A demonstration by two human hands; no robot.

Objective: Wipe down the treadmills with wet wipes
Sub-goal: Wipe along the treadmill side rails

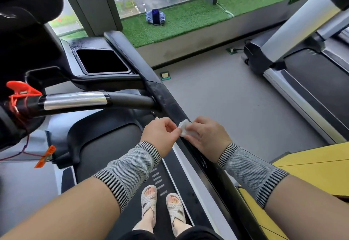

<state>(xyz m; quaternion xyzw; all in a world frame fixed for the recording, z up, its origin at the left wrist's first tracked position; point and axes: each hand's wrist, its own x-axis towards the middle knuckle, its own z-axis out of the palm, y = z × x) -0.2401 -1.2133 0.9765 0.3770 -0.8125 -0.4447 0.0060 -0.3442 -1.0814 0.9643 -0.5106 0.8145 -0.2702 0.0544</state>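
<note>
In the middle of the frame, the left hand [162,135] and right hand [206,135] both pinch a small white wet wipe [184,128] just above the treadmill's black side rail [170,100].

Grey floor [217,96] carries near treadmill [105,145] and second treadmill [306,73], well apart to its right. Two floor sockets [165,75] ahead of near treadmill. Turf ledge [188,22] beyond it holds blue bag [155,17] with phone propped against it.
</note>
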